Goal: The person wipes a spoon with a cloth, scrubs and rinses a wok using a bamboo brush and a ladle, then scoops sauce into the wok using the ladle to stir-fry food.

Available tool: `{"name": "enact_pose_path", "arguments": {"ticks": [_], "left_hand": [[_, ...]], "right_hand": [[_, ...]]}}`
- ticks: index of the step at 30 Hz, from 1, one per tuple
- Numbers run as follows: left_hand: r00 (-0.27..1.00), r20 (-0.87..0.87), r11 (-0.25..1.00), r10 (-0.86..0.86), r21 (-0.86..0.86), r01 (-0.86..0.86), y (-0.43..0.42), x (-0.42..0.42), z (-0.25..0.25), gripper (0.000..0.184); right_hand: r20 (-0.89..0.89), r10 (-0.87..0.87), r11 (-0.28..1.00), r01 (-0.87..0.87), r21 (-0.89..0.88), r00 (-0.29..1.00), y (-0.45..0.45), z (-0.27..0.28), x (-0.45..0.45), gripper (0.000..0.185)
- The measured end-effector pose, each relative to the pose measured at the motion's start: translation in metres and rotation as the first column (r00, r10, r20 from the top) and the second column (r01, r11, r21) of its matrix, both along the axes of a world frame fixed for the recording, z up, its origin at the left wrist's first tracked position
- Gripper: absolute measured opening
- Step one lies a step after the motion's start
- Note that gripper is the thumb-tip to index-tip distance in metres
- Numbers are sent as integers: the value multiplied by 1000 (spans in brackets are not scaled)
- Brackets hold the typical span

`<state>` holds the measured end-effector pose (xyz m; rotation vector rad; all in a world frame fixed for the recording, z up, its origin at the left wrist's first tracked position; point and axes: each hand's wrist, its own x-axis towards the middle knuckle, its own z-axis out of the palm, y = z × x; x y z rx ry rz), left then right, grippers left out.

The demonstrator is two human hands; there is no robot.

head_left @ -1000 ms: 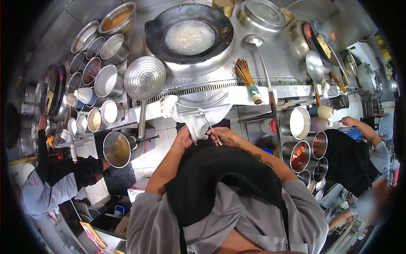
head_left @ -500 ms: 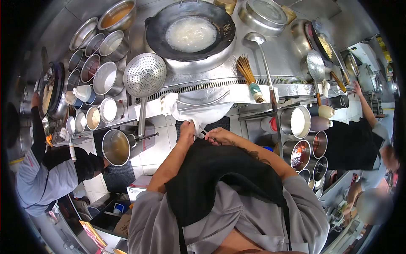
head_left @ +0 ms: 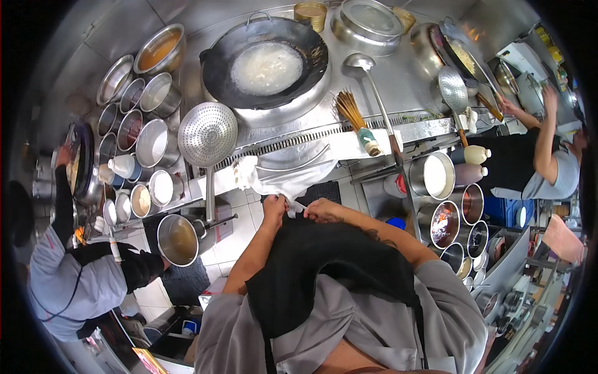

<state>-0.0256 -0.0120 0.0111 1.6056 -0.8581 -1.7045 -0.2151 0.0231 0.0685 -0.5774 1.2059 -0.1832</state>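
Observation:
Close to the front of my black apron, my left hand (head_left: 275,209) is closed on the lower end of a white cloth (head_left: 293,179). Just right of it, my right hand (head_left: 322,210) pinches a thin metal utensil (head_left: 298,206), whose other end meets the cloth by my left hand. The cloth hangs from the stove's front edge. Beyond it a black wok (head_left: 265,61) holds cloudy, whitish liquid. A perforated skimmer (head_left: 208,134) lies left of the wok, and a bamboo brush (head_left: 358,121) and a ladle (head_left: 374,93) lie to the right.
Metal pots and bowls (head_left: 156,143) crowd the left side. A pot (head_left: 178,240) of brownish liquid sits lower left. More pots (head_left: 438,176) and bottles (head_left: 477,154) stand at right. One co-worker (head_left: 81,280) is at far left, another (head_left: 542,163) at far right.
The view has shifted slightly. The utensil's end has gone into the cloth near my left hand, and my hands sit lower against the apron. The co-worker at right now reaches toward the far wok.

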Motion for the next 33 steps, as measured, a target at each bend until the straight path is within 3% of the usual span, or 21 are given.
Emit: {"name": "enact_pose_path", "arguments": {"ticks": [2,5,7,8,11,12,14,15,16,18,20,22,25,26,29,30,33], "left_hand": [[995,-85,995,45,94,-37,-1,6,-4,14],[991,-115,993,71,104,-59,-4,11,-14,12],[996,-81,999,39,32,-36,-7,16,-18,11],[1000,-13,1000,15,4,-15,-9,21,-18,12],[975,59,975,-216,56,213,-13,51,-55,17],[955,142,962,-261,117,245,-10,53,-48,22],[911,230,928,-341,234,289,-5,64,-63,20],[882,271,906,-387,290,308,-4,68,-73,19],[845,247,868,-475,288,404,-6,72,-84,17],[749,195,767,-634,283,576,-9,74,-104,17],[635,272,688,-723,199,698,-13,57,-92,21],[482,394,544,-782,54,838,-15,38,-83,29],[365,480,409,-798,-13,912,-24,0,-72,30],[255,524,315,-812,27,949,-33,-7,-99,28],[228,596,286,-770,3,958,-24,-51,-62,28],[65,620,172,-782,115,978,-39,-51,-112,33],[100,747,99,-657,-45,994,-25,-88,-95,49]], "right_hand": [[-44,27,998,-29,-48,999,0,-3,1,17],[-136,58,938,-101,-330,989,4,-28,-4,22],[-385,-67,615,-266,-742,920,5,-67,-13,23],[-473,-178,387,-381,-840,863,9,-79,-17,24],[-460,-193,684,-217,-696,867,15,-46,-28,23],[-383,-216,668,-150,-729,898,24,-70,-35,22],[-212,-351,838,206,-505,912,41,-53,-42,21],[-134,-442,858,375,-351,887,48,-33,-47,20],[24,-592,793,588,-157,805,55,-3,-53,19],[152,-747,645,761,-69,647,72,27,-64,20],[252,-841,499,867,18,479,93,40,-74,25],[277,-887,382,924,-6,368,115,58,-75,26],[365,-899,247,968,-37,243,147,79,-79,26],[390,-896,210,977,-42,210,158,83,-80,25],[445,-890,92,995,-47,103,191,84,-83,26],[459,-886,46,997,-57,68,201,86,-83,26],[540,-840,-117,990,-81,-55,234,97,-82,27]]}}
